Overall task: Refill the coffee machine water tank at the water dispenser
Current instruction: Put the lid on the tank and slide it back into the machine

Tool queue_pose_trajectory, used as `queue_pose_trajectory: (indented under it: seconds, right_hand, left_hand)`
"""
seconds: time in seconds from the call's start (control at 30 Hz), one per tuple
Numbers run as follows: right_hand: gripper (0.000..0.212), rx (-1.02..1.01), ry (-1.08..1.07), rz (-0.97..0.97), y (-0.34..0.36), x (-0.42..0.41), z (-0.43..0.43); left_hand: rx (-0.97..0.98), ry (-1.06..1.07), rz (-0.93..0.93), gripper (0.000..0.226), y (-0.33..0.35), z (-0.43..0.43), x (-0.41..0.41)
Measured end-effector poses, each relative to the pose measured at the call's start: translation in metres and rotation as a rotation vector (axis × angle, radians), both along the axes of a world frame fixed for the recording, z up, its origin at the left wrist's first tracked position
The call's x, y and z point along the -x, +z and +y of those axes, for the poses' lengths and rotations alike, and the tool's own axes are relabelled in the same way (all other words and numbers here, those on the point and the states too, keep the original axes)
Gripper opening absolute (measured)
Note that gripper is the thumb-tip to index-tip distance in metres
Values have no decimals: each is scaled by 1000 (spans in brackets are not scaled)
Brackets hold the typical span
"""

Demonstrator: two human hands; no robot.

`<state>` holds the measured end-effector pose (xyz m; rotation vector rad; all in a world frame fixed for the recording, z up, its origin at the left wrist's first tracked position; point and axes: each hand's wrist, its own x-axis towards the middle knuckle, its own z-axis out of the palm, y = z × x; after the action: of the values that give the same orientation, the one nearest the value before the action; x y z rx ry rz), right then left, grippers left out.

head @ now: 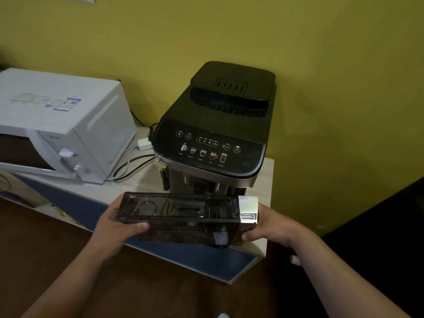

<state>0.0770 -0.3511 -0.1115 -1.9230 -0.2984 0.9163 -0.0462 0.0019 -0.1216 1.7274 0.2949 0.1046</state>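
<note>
The dark see-through water tank (181, 216) with a silver end cap is held level in front of the black coffee machine (215, 134), apart from it. My left hand (114, 228) grips the tank's left end. At the silver right end, my right hand (270, 226) clasps it from the side. The machine stands on a light wooden counter (267, 171). No water dispenser is in view.
A white microwave (62, 125) sits on the counter to the left, with cables and a white plug block (144, 143) between it and the machine. A yellow wall stands behind. Dark furniture (378, 226) is at the right; the counter has a blue front panel (206, 258).
</note>
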Motion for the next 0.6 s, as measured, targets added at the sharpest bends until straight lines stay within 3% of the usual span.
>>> queue_pose_trajectory:
  seconds: [0.4,0.6]
  right_hand:
    - [76,-29,-327,-18,8,109,0]
    - [77,-15,-538,-103,17,180,18]
  left_hand:
    - [30,-309,104,94,27,17,-12]
    - [31,-372,150,58,28,19,-23]
